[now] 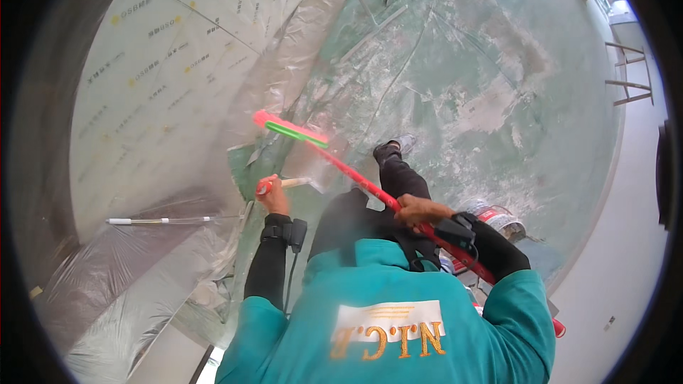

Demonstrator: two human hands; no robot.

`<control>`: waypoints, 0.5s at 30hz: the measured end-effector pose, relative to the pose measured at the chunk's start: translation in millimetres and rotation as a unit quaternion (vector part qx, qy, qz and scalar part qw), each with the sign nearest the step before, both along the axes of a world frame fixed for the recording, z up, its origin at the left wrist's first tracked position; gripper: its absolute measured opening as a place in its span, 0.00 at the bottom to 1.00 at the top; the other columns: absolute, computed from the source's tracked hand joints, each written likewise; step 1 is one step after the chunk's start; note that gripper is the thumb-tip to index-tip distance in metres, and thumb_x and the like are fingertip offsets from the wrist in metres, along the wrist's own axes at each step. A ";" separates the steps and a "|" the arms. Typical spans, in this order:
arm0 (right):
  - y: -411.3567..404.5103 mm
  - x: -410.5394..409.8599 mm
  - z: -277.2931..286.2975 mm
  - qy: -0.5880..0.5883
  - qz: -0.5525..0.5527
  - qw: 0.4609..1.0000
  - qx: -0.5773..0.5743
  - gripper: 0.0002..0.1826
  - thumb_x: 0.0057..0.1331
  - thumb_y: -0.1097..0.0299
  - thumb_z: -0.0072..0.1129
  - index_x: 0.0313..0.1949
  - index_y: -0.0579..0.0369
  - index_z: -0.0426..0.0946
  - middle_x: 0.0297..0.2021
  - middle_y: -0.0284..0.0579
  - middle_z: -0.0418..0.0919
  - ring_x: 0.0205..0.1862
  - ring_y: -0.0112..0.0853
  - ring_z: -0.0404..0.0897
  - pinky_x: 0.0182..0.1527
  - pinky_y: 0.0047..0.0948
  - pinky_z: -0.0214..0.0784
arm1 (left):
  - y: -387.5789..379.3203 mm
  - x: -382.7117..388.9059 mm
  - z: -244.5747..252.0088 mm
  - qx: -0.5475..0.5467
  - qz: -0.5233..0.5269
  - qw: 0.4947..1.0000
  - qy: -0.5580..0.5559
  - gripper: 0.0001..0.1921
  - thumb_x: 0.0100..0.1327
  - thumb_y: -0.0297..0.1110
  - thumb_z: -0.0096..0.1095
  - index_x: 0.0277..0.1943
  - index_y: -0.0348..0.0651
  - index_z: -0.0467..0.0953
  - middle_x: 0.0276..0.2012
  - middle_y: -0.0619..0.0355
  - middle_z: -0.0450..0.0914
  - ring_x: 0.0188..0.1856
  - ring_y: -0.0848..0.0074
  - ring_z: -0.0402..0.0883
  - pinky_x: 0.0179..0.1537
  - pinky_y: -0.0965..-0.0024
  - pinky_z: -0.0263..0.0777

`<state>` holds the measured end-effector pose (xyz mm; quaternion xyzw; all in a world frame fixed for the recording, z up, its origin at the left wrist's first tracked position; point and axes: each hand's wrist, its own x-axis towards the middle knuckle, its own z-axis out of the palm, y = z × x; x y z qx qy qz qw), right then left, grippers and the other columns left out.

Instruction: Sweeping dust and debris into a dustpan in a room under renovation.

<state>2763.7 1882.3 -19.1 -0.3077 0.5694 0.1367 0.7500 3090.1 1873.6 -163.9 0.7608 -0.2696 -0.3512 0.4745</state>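
Observation:
My left hand (275, 198) is closed round the handle of a wide-bladed scraper (293, 182), its red end showing by my thumb and its blade pointing right. My right hand (422, 210) grips the red pole of a broom (355, 175), which slants from beside my right arm up to the left. The broom's green head (296, 134) with pink bristles is raised above and a little right of my left hand. Black straps with small dark boxes sit on both wrists. Whether the bristles touch anything, I cannot tell.
Green, white-stained sheeting (453, 64) covers the floor. Printed protective film (160, 74) and crumpled clear plastic (139, 272) lie at left, with a white-ended pole (160, 221). A long-handled flat tool (373, 34) lies ahead. Buckets (496, 218) stand at my right; a wooden frame (632, 77) is farther off.

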 end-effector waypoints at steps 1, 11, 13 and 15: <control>-0.2 0.9 8.4 -0.010 0.069 0.998 0.006 0.08 0.45 0.68 0.48 0.19 0.60 0.64 0.11 0.39 0.65 0.11 0.26 0.67 0.12 0.22 0.57 | -1.4 2.1 3.9 -0.012 0.018 1.000 0.020 0.05 0.41 0.25 0.52 0.25 0.38 0.69 0.25 0.57 0.72 0.27 0.75 0.70 0.29 0.75 0.64; -46.9 -37.5 17.4 0.097 -0.204 0.973 -0.051 0.06 0.46 0.74 0.49 0.23 0.64 0.65 0.13 0.39 0.64 0.12 0.24 0.66 0.11 0.20 0.58 | 34.4 42.4 43.3 0.001 0.157 0.986 0.063 0.08 0.39 0.25 0.52 0.27 0.39 0.68 0.32 0.56 0.72 0.32 0.73 0.70 0.30 0.72 0.64; -63.0 -47.7 3.2 0.061 -0.229 0.966 -0.107 0.06 0.47 0.74 0.49 0.22 0.65 0.66 0.12 0.38 0.64 0.11 0.24 0.66 0.10 0.20 0.57 | 39.2 44.3 33.5 -0.007 0.171 0.984 0.055 0.07 0.39 0.25 0.52 0.27 0.38 0.68 0.32 0.55 0.72 0.32 0.74 0.70 0.30 0.73 0.64; -82.8 -56.8 -10.1 0.055 -0.238 0.958 -0.150 0.04 0.49 0.76 0.45 0.22 0.65 0.66 0.12 0.39 0.65 0.10 0.23 0.66 0.10 0.20 0.58 | 42.2 44.2 21.4 -0.041 0.139 0.988 0.057 0.05 0.40 0.24 0.51 0.25 0.37 0.69 0.29 0.56 0.72 0.31 0.75 0.70 0.30 0.75 0.64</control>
